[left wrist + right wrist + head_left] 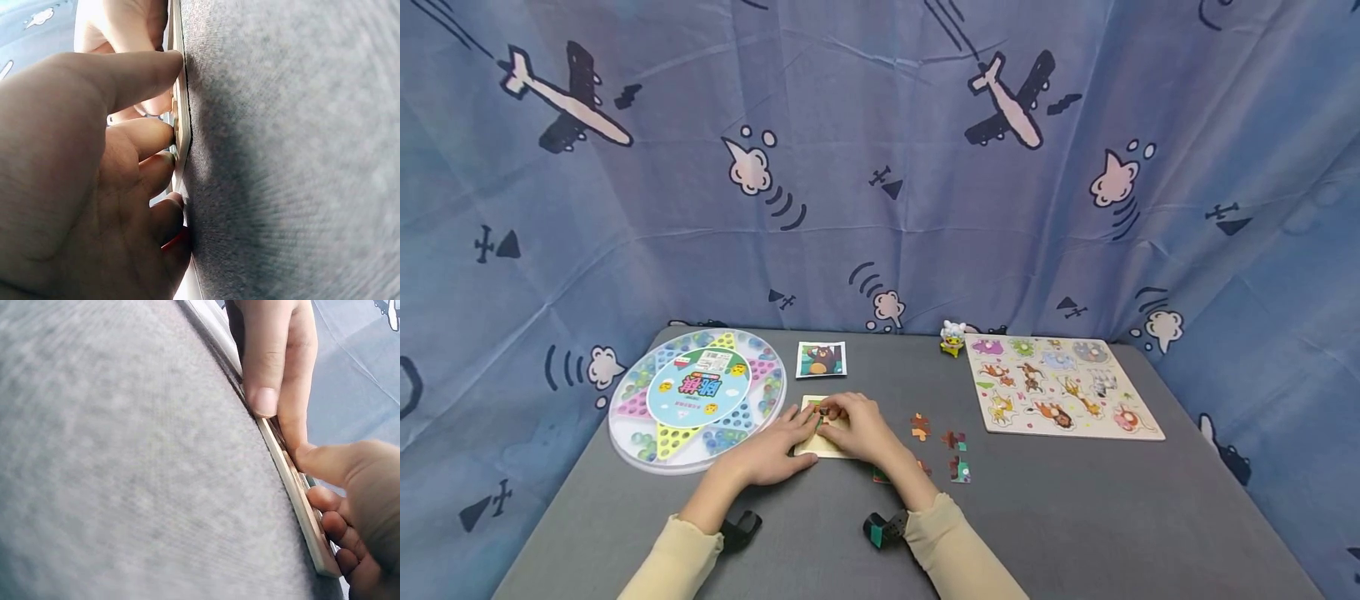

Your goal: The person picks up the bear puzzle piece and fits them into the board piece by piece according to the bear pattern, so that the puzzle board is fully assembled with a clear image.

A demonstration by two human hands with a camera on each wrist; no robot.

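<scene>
A small wooden puzzle board (812, 447) lies flat on the grey table, partly covered by both hands. My left hand (772, 448) rests on its left side, with fingers extended over the pieces and the thumb at the near edge. Curled over the board's upper middle, my right hand (863, 427) pinches a small puzzle piece between thumb and forefinger; the fingers hide most of it. Loose jigsaw pieces lie right of the board, among them an orange-brown piece (921, 427) and a green-brown piece (959, 470). The board's pale edge (292, 497) shows in the right wrist view.
A picture card of a bear (822, 360) lies behind the board. To the left is a round Chinese checkers set (697, 400). At the back right are a small toy figure (952, 338) and a wooden animal peg puzzle (1060, 387). A patterned blue curtain (850, 208) surrounds the table.
</scene>
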